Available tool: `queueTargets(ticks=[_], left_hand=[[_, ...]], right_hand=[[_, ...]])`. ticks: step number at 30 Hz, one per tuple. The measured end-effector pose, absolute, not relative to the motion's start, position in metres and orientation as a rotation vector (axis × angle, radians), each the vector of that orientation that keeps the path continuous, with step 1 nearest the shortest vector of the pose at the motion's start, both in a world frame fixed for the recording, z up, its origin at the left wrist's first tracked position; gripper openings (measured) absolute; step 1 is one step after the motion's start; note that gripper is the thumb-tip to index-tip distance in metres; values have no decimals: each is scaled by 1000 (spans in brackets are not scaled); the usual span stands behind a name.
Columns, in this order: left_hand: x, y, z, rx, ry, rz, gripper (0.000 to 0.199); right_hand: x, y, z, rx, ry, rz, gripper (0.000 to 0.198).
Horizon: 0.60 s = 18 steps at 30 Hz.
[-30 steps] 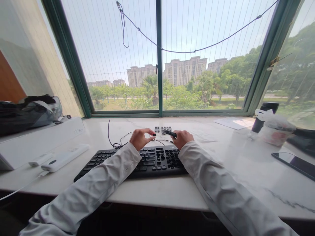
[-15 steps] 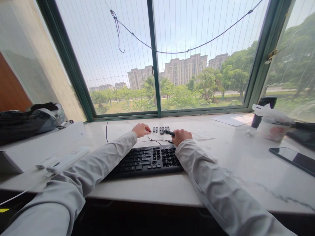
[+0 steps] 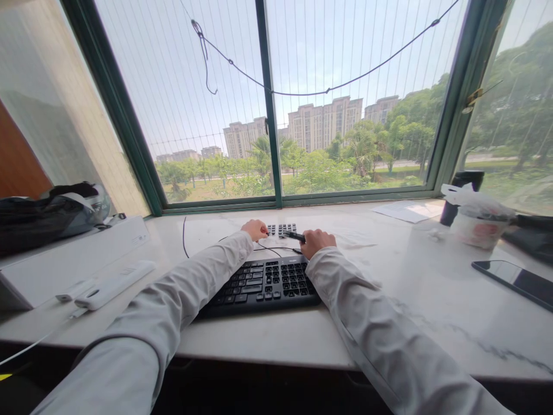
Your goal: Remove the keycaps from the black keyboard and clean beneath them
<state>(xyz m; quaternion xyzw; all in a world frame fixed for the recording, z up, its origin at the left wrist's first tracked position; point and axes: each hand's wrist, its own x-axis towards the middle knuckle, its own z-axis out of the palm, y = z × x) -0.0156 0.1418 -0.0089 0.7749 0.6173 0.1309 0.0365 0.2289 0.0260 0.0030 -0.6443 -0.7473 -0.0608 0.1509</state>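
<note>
Well, keycaps (image 3: pixel 282 227) lie just beside the left hand (image 3: pixel 256 230), its grip unclear. The right hand (image 3: pixel 317 242) clasps a black tool (image 3: pixel 296 236).

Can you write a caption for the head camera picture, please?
Left hand beside small black keys, right hand holding a dark tool, near a keyboard.

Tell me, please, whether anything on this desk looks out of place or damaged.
The keyboard looks odd: its right-hand section shows bare sockets where keycaps would normally sit, and small dark keycaps lie in rows on the desk behind it.
</note>
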Motion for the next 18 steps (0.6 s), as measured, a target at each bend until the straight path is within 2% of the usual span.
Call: queueTargets(ticks=[18], left_hand=[[-16,147,-17,2332,1896,416,26]], right_hand=[[228,26,2,-1867,-2129,-181,32]])
